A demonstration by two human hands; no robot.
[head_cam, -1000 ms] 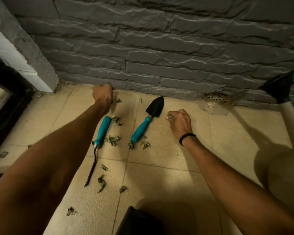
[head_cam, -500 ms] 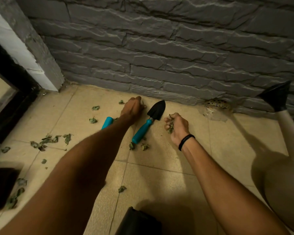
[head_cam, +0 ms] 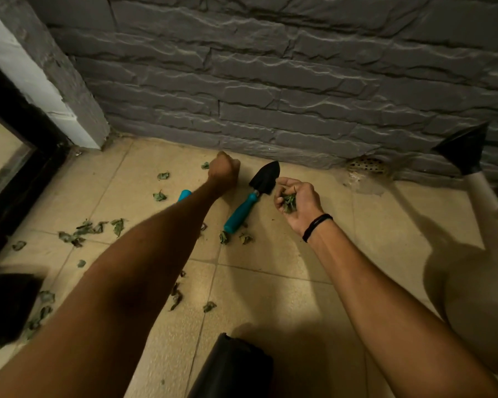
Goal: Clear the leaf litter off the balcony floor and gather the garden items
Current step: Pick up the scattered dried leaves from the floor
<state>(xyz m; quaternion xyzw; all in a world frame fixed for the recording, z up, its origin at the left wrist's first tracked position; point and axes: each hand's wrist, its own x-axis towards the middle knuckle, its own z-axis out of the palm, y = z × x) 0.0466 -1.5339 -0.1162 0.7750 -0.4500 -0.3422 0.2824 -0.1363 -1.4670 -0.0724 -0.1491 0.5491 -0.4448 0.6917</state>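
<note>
Partly cleared — right hand [head_cam: 298,201] cupping gathered leaves [head_cam: 288,201], left hand [head_cam: 223,171] fisted, contents unseen; trowel [head_cam: 253,195], scattered litter [head_cam: 89,228] remaining.

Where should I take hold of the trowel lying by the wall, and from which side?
Grip the trowel by its teal handle, coming from above. It lies flat on the floor tiles, blade toward the wall, handle end nearest you and uncovered. The right hand is cupped around leaves, so the left hand probably suits better.
</note>
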